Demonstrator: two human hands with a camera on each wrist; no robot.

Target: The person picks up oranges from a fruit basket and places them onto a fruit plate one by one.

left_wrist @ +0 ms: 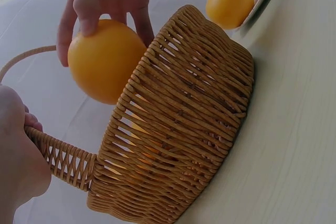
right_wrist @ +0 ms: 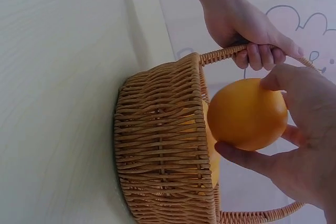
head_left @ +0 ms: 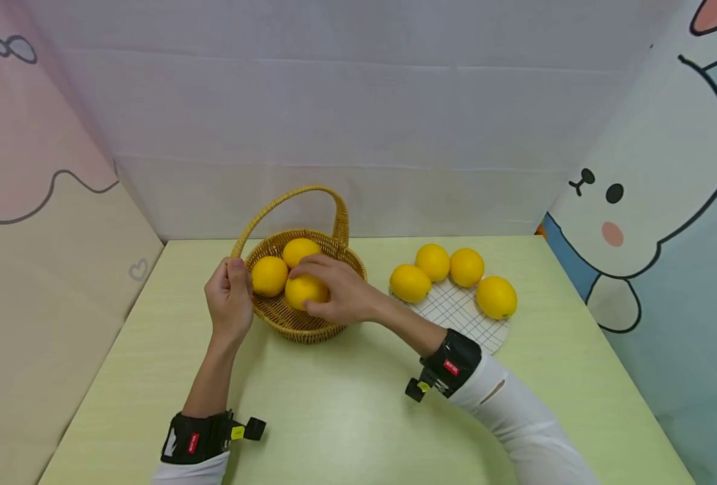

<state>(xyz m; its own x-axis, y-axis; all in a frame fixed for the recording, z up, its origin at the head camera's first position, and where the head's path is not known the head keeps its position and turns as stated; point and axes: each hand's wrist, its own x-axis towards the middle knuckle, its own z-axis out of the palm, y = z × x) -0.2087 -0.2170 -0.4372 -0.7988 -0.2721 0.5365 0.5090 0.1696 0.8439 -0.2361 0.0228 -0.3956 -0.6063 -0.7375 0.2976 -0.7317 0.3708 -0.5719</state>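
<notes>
A round yellow-orange citrus fruit is held in my right hand, thumb on one side and fingers on the other. In the right wrist view the held fruit sits at the mouth of the wicker basket. My left hand grips the left side of the basket's arched handle. Two more fruits lie inside the basket, one at the left and one at the back. From the left wrist, the basket's woven wall hides most of what is inside.
Right of the basket, a round white plate with a dark grid pattern lies on the pale table. Several like fruits sit along its far edge and right side. A white wall stands behind; printed panels flank the table.
</notes>
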